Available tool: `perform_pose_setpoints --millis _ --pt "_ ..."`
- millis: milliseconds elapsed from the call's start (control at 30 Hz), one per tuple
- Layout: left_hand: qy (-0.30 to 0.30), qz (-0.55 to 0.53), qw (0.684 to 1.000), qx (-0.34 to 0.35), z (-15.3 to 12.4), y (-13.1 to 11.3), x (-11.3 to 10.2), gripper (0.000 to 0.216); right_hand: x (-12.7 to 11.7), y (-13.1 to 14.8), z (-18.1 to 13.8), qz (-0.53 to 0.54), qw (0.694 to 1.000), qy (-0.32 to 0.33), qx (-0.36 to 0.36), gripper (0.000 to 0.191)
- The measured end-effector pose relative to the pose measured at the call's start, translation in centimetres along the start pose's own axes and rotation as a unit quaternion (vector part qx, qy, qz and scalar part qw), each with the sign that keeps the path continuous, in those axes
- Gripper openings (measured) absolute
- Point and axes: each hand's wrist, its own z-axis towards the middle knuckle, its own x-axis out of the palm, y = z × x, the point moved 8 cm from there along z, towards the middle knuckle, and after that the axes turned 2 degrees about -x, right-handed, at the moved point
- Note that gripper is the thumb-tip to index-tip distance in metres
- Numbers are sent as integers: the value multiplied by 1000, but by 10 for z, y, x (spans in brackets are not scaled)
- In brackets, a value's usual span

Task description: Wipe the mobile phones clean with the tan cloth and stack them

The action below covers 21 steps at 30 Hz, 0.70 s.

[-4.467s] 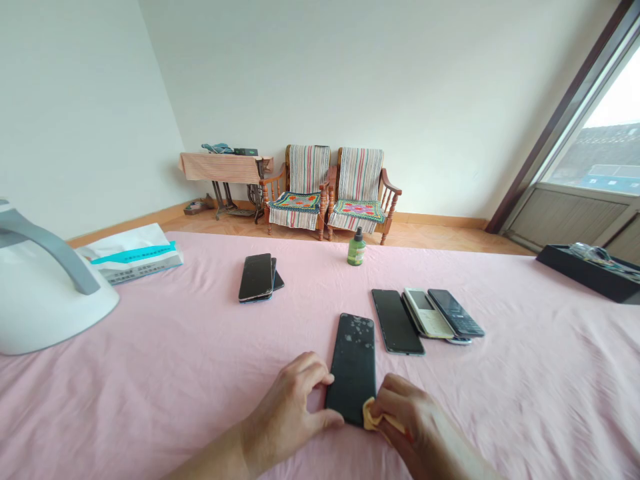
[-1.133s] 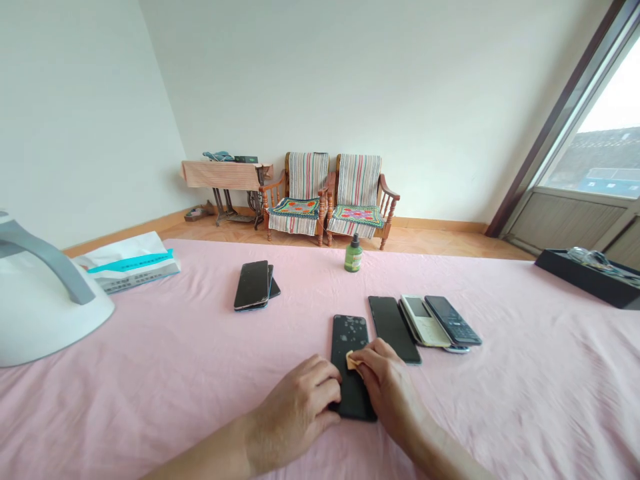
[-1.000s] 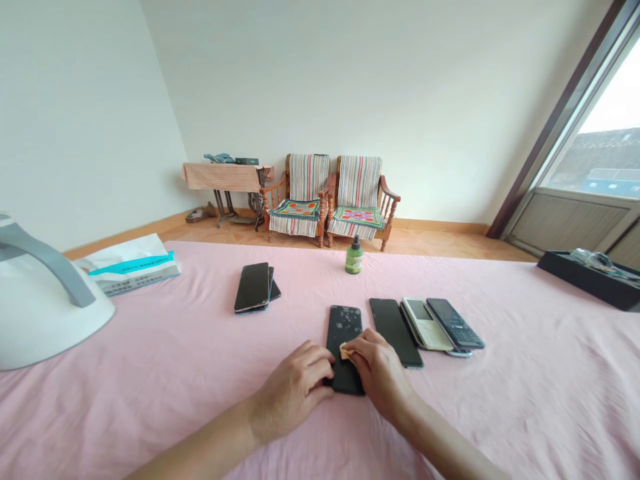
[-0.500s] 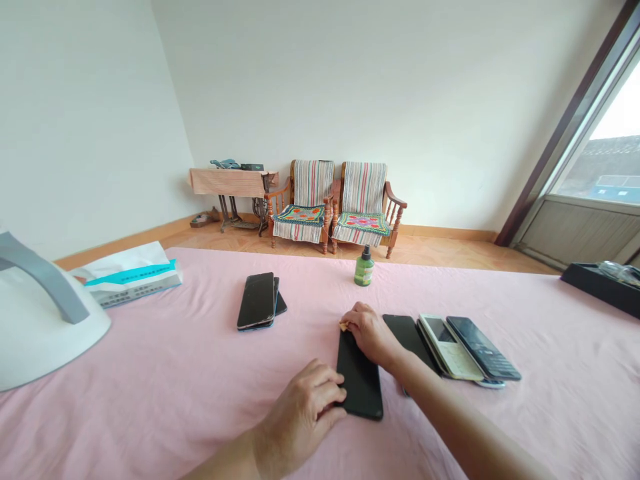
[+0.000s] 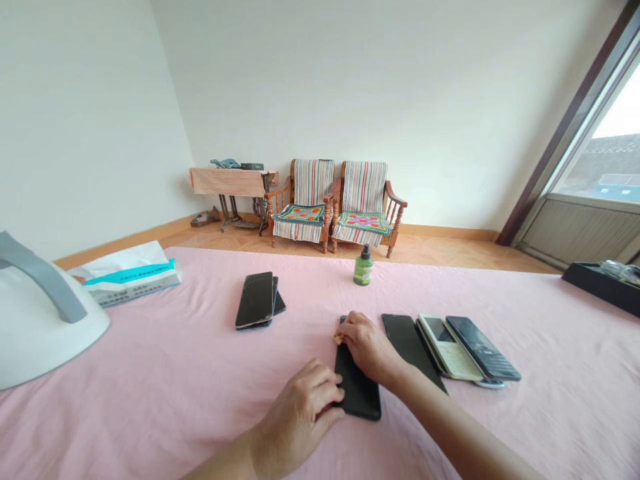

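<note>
A black smartphone (image 5: 360, 390) lies flat on the pink cloth in front of me. My left hand (image 5: 305, 413) steadies it, fingertips pressed to its left edge and thumb near the lower corner. Over the phone's upper part, my right hand (image 5: 367, 343) is closed on a small yellowish cloth (image 5: 339, 339), pressing it to the screen near the left edge. Most of that cloth is hidden under the fingers. Just right of this hand lies another black phone (image 5: 413, 343), partly covered by my forearm.
A white keypad phone (image 5: 457, 357) and a dark keypad phone (image 5: 483, 348) lie at right. Stacked phones (image 5: 256, 300) rest left of centre. Beyond stand a green spray bottle (image 5: 363, 268), a tissue pack (image 5: 140, 273), a white appliance with grey handle (image 5: 65, 333) and a black tray (image 5: 595, 287).
My right hand has slid the small cloth down the phone's screen, toward me, uncovering its top edge. My left hand stays at the phone's left edge.
</note>
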Motion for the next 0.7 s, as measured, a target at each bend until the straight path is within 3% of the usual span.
perform_pose_setpoints --millis 200,333,500,567,700 --pt "-3 -4 1000 1 1 0 -1 15 1 -35 32 -29 999 -20 40 30" --pt "3 -7 1000 -4 2 1 0 17 -1 -21 15 -39 998 -21 36 31" --pt "9 2 1000 -15 2 2 1 16 3 16 -9 -23 999 11 -29 29" --pt "7 3 1000 -12 2 2 0 17 4 16 -6 -28 999 19 -30 29" --pt "-2 6 1000 9 2 2 0 19 0 -13 13 -58 998 5 31 30"
